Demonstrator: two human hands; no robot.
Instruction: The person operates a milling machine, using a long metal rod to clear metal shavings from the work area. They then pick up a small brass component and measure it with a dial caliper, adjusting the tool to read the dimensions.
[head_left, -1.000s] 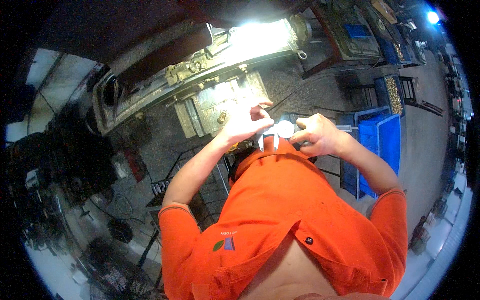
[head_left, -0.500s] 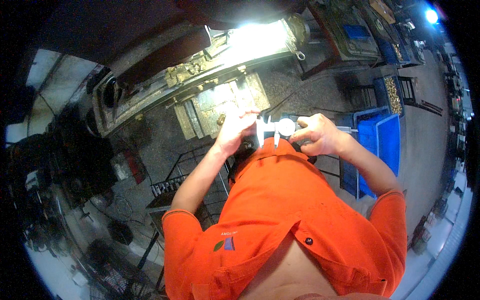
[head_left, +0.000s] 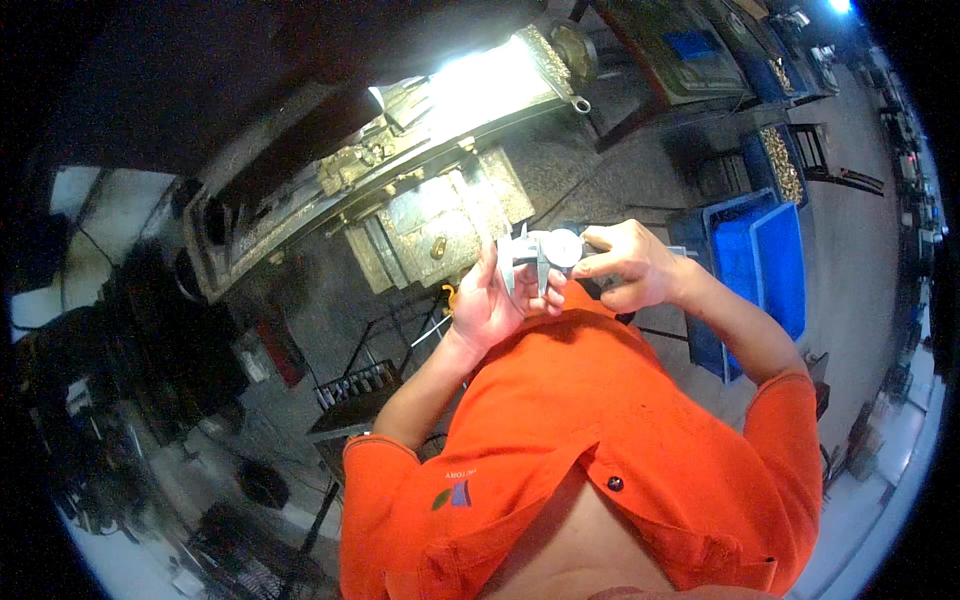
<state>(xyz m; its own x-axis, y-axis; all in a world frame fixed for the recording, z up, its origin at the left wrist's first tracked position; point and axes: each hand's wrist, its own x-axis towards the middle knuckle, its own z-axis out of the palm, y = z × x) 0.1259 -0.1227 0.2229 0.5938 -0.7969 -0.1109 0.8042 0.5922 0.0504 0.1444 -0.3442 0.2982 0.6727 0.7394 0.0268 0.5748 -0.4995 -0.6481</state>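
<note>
A silver dial caliper (head_left: 530, 250) with a round white dial lies across the front of my body, jaws toward the left and beam toward the right. My right hand (head_left: 635, 265) is closed around its beam, thumb and fingers beside the dial. Under the jaws, my left hand (head_left: 497, 305) is turned palm up, thumb apart and fingers stretched behind the caliper. I see no workpiece between the jaws. A small brass-coloured part (head_left: 438, 247) rests on the metal plate (head_left: 415, 215) beyond my left hand.
A brightly lit machine bed (head_left: 400, 160) runs across the far side, with a ring-ended wrench (head_left: 580, 104) at its right end. Blue bins (head_left: 778, 265) stand at the right, near a crate of small brass-coloured parts (head_left: 780, 165). A rack of metal pieces (head_left: 355, 385) is at lower left.
My left hand has moved nearer and turned palm up beneath the caliper jaws, its fingers spreading. My right hand still grips the caliper, almost in place. The view has shifted slightly.
</note>
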